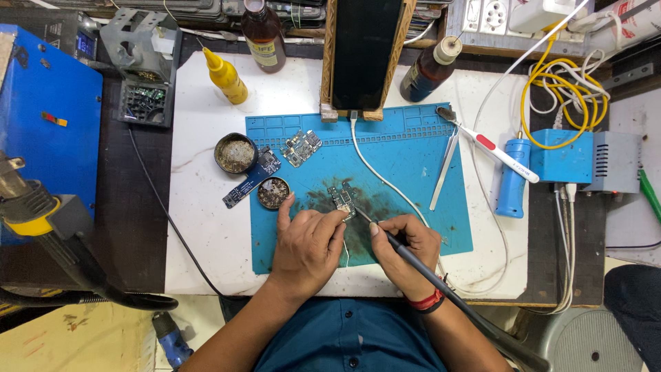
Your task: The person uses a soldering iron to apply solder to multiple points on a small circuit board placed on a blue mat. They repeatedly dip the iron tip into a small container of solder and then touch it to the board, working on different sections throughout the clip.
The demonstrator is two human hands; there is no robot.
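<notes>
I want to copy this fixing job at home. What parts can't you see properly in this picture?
Head view, hard to make out:
- Soldering iron tip: too small to tell whether it touches the small circuit board.
- Left hand fingertips: hide the board's near edge.
- Right hand: its fingers hide the grip on the iron.
- Round tin: its contents are too blurred to tell.
- Hot-air nozzle: cut off by the left edge.

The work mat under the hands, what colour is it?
The mat is blue, with dark smudges around the small circuit board; the head view shows it best.

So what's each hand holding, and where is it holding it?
The right hand grips a soldering iron by its dark handle, like a pen. The left hand pins a small circuit board at its lower edge with fingertips.
</notes>
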